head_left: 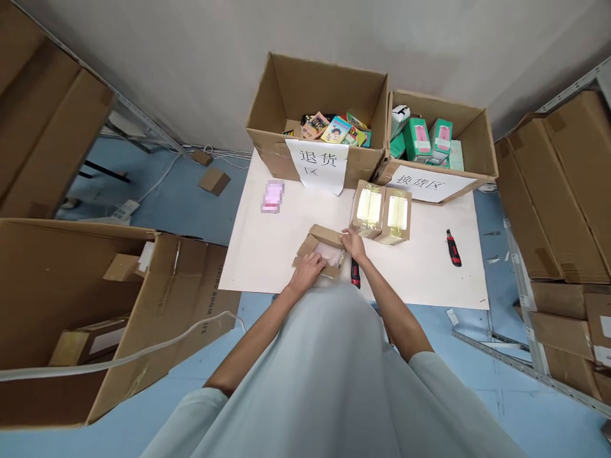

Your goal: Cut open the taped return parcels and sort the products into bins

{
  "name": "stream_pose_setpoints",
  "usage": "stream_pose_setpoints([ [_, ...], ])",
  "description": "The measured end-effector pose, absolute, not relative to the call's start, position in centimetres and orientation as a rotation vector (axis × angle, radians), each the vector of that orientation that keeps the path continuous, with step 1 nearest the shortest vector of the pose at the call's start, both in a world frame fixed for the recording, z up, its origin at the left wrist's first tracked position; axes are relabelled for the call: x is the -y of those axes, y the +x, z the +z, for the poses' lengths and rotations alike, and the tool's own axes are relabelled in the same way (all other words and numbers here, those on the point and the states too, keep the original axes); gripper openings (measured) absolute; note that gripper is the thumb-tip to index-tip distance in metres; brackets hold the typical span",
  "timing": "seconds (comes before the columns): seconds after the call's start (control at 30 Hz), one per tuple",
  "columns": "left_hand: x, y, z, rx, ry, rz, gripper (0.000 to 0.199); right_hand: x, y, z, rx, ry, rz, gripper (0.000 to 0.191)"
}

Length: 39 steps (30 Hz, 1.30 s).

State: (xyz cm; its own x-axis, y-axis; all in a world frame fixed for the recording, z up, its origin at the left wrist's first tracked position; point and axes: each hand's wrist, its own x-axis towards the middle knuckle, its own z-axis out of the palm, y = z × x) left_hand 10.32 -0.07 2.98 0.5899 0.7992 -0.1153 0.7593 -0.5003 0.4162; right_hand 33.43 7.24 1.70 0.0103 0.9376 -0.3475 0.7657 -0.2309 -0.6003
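A small cardboard box (309, 245) with its flaps opened sits at the table's front edge, between my two hands. Inside it lies a pale pinkish-white item (333, 254), whose kind I cannot make out. My left hand (308, 270) reaches in from the left, fingers curled down at the item; what they pinch is hidden. At the box's right side my right hand (353, 244) grips the raised flap. Just below that wrist lies a red and black utility knife (356, 273), partly covered by the forearm.
Two taped boxes (380, 213) stand behind my right hand. Behind them are a large carton (267, 152) of small colourful boxes and a carton (477, 137) of green boxes. Another utility knife (454, 248) lies right, a blurred pink item (272, 196) left. A big open carton (157, 286) flanks the table.
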Motion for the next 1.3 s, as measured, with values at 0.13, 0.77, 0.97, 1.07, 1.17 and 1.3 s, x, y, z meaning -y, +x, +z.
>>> stream_pose_setpoints([
  [0.13, 2.0, 9.8, 1.4, -1.238, 2.349, 0.026, 0.035, -5.3, 32.9, 1.8, 1.791, -2.088, 1.035, 0.045],
  [0.77, -2.4, 9.3, 1.5, -1.940, 1.965, 0.241, 0.059, -2.0, 30.1, 4.5, 2.151, -2.106, 1.103, 0.086],
  [0.97, -4.3, 8.7, 1.4, -2.070, 1.800, 0.308, 0.045, -4.6, 29.7, 5.2, 2.196, -1.991, 1.081, 0.080],
  [1.07, -4.3, 6.3, 1.6, -1.909, 1.666, 0.456, 0.040, -4.7, 30.6, 5.0, 2.156, -1.974, 1.088, 0.080],
  [1.17, -3.8, 3.8, 1.9, -1.894, 1.542, 0.590, 0.051, -4.4, 31.6, 4.5, 2.099, -1.940, 1.119, 0.079],
  [1.3, -3.2, 2.7, 2.3, -1.860, 1.808, 0.575, 0.049, -3.8, 32.3, 3.5, 2.045, -1.859, 1.132, 0.073],
])
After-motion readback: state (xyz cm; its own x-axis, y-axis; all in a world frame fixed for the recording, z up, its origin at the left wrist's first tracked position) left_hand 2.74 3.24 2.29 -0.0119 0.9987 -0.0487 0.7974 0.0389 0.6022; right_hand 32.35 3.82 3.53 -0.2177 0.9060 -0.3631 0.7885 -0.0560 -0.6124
